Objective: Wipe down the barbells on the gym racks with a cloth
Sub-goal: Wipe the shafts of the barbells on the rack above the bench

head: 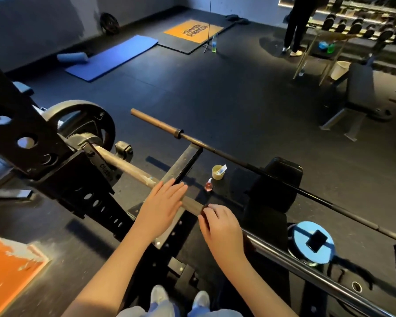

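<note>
Barbell lying across the rack: rigid, smooth steel, judged heavy with its weight plate on, so best wiped in place along the shaft. Left hand rests flat, fingers straight. Right hand: grip curled over the shaft on what appears to be a dark cloth.

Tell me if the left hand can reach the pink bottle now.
Probably not without stooping: the left hand lies flat on the barbell, while the pink bottle stands on the floor below, beyond it.
</note>
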A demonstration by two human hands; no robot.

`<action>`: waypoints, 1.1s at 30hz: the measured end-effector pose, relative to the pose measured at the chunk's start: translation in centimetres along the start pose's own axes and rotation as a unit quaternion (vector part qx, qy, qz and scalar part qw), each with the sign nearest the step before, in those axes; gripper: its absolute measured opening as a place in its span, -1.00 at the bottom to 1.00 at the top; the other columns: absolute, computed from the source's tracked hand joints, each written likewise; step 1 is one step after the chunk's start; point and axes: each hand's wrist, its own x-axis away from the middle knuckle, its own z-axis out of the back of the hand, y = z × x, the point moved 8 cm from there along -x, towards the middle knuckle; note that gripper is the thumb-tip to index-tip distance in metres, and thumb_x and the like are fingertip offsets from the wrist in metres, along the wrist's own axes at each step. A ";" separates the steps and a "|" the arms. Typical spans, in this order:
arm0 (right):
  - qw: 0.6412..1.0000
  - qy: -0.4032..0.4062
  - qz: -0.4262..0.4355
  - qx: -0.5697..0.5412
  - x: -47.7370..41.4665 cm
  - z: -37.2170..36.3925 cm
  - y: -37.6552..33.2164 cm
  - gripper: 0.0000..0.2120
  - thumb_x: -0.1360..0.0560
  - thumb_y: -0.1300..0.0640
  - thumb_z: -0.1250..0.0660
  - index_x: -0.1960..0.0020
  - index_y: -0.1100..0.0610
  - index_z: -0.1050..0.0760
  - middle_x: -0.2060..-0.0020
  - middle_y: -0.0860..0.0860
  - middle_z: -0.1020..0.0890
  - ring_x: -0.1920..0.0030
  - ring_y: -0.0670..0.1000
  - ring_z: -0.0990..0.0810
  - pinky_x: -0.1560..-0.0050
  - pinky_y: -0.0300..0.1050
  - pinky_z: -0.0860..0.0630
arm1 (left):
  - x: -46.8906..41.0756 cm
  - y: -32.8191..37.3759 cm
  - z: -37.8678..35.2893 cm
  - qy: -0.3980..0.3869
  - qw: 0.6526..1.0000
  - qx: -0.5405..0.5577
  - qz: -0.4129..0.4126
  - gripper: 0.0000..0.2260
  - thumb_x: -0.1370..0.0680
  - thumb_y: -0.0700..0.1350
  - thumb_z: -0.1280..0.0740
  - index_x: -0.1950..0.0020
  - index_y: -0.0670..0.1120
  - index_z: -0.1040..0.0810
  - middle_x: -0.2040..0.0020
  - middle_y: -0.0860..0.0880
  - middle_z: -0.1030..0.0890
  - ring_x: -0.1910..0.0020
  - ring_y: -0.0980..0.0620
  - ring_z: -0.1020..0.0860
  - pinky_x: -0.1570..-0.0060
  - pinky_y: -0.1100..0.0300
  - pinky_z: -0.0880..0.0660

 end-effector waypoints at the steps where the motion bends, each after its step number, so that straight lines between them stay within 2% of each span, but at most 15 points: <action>1: 1.000 -0.005 -0.009 -0.005 -0.8 -0.6 -0.6 -0.75 -0.54 0.03 -0.22 0.07 0.13 -0.62 0.14 0.01 -0.65 0.12 -0.03 -0.63 0.11 -0.14 -0.61 | 0.0 -0.1 -0.1 -0.006 1.000 0.004 0.001 -0.59 -0.57 -0.08 -0.24 -0.43 -0.07 -0.42 -0.40 -0.01 -0.47 -0.43 -0.05 -0.36 -0.42 -0.03 -0.19; 5: 0.999 -0.050 -0.005 -0.009 -2.9 -2.8 -2.0 -0.83 -0.49 0.01 -0.33 0.08 0.10 -0.59 0.18 -0.02 -0.63 0.18 -0.04 -0.61 0.22 -0.19 -0.57 | 0.2 -0.5 -0.1 -0.023 0.999 0.042 0.008 -0.60 -0.58 -0.11 -0.24 -0.43 -0.08 -0.42 -0.42 -0.01 -0.44 -0.46 -0.04 -0.31 -0.46 -0.01 -0.13; 7: 0.997 -0.070 0.009 -0.014 -2.2 -2.5 -1.5 -0.81 -0.46 0.00 -0.36 0.03 0.10 -0.60 0.11 -0.02 -0.64 0.13 -0.04 -0.62 0.19 -0.19 -0.59 | 0.5 -0.8 0.3 -0.019 0.997 0.066 0.018 -0.61 -0.59 -0.11 -0.26 -0.42 -0.07 -0.43 -0.41 0.00 -0.44 -0.46 -0.01 -0.30 -0.47 -0.02 -0.15; 10: 0.998 -0.058 0.019 -0.003 -0.6 -1.4 -0.8 -0.77 -0.46 0.00 -0.34 -0.01 0.10 -0.62 0.04 0.00 -0.66 0.06 -0.04 -0.62 0.11 -0.19 -0.61 | 1.2 -2.3 1.7 0.019 0.994 0.092 0.050 -0.63 -0.58 -0.15 -0.31 -0.39 -0.10 -0.47 -0.38 -0.02 -0.47 -0.42 -0.01 -0.34 -0.44 0.05 -0.16; 13: 0.998 -0.053 -0.034 -0.003 -2.0 -2.3 -1.3 -0.82 -0.49 0.01 -0.29 0.08 0.09 -0.59 0.18 -0.04 -0.63 0.20 -0.08 -0.60 0.25 -0.25 -0.57 | 1.8 -5.3 3.3 0.040 0.990 0.081 0.104 -0.60 -0.58 -0.18 -0.31 -0.42 -0.13 -0.42 -0.40 -0.05 -0.44 -0.41 -0.02 -0.35 -0.41 0.11 -0.12; 15: 0.997 -0.064 -0.048 -0.011 -4.1 -3.9 -3.1 -0.81 -0.51 -0.01 -0.26 0.10 0.08 -0.58 0.24 -0.06 -0.60 0.25 -0.08 -0.57 0.31 -0.25 -0.54 | 1.9 -8.0 3.9 0.045 0.988 0.053 0.140 -0.58 -0.57 -0.18 -0.31 -0.43 -0.16 -0.39 -0.41 -0.09 -0.43 -0.41 -0.05 -0.36 -0.42 0.03 -0.18; 18: 0.993 -0.106 -0.041 -0.025 -5.8 -5.8 -4.8 -0.81 -0.53 -0.02 -0.29 0.04 0.09 -0.58 0.18 -0.04 -0.61 0.19 -0.05 -0.59 0.23 -0.19 -0.57 | 2.0 -11.1 3.7 0.016 0.984 0.025 0.175 -0.56 -0.59 -0.15 -0.29 -0.46 -0.17 -0.35 -0.44 -0.11 -0.39 -0.45 -0.07 -0.31 -0.41 -0.10 -0.24; 22: 0.994 -0.107 -0.031 -0.006 -3.7 -4.3 -3.9 -0.69 -0.41 -0.08 -0.37 -0.06 0.07 -0.62 0.02 -0.06 -0.65 0.04 -0.07 -0.62 0.05 -0.26 -0.51 | 2.3 -12.3 2.9 -0.018 0.988 -0.018 0.150 -0.50 -0.60 -0.06 -0.27 -0.52 -0.12 -0.28 -0.49 -0.06 -0.32 -0.50 -0.02 -0.24 -0.43 -0.10 -0.25; 24: 0.996 -0.087 -0.029 0.015 -3.2 -3.8 -3.9 -0.69 -0.37 -0.06 -0.40 -0.03 0.08 -0.63 0.04 -0.04 -0.65 0.05 -0.06 -0.62 0.03 -0.25 -0.52 | 2.4 -12.3 2.7 -0.023 0.988 -0.027 0.149 -0.48 -0.60 -0.03 -0.24 -0.54 -0.10 -0.23 -0.52 -0.04 -0.27 -0.52 -0.01 -0.20 -0.45 -0.07 -0.22; 26: 0.995 -0.079 -0.053 0.008 -4.2 -4.7 -4.3 -0.79 -0.40 -0.02 -0.43 0.05 0.07 -0.60 0.16 -0.06 -0.63 0.16 -0.09 -0.61 0.15 -0.24 -0.59 | 2.3 -12.3 2.5 -0.019 0.988 -0.036 0.150 -0.47 -0.60 -0.02 -0.24 -0.54 -0.10 -0.22 -0.53 -0.04 -0.26 -0.52 -0.01 -0.19 -0.46 -0.07 -0.19; 28: 0.993 -0.091 -0.075 -0.001 -6.2 -5.8 -5.5 -0.83 -0.42 -0.01 -0.46 0.09 0.06 -0.57 0.24 -0.09 -0.59 0.25 -0.12 -0.57 0.28 -0.29 -0.52 | 2.2 -12.2 2.6 -0.011 0.988 -0.049 0.143 -0.47 -0.57 -0.02 -0.28 -0.51 -0.12 -0.28 -0.50 -0.07 -0.32 -0.49 -0.04 -0.26 -0.42 -0.08 -0.24; 33: 0.984 -0.158 -0.066 -0.047 -8.4 -7.4 -7.0 -0.74 -0.58 -0.11 -0.23 -0.14 0.03 -0.51 0.01 -0.10 -0.56 0.05 -0.15 -0.47 0.03 -0.25 -0.48 | 2.1 -12.1 2.9 0.003 0.992 -0.085 0.096 -0.48 -0.55 -0.01 -0.32 -0.47 -0.17 -0.35 -0.44 -0.13 -0.40 -0.43 -0.10 -0.36 -0.37 -0.09 -0.31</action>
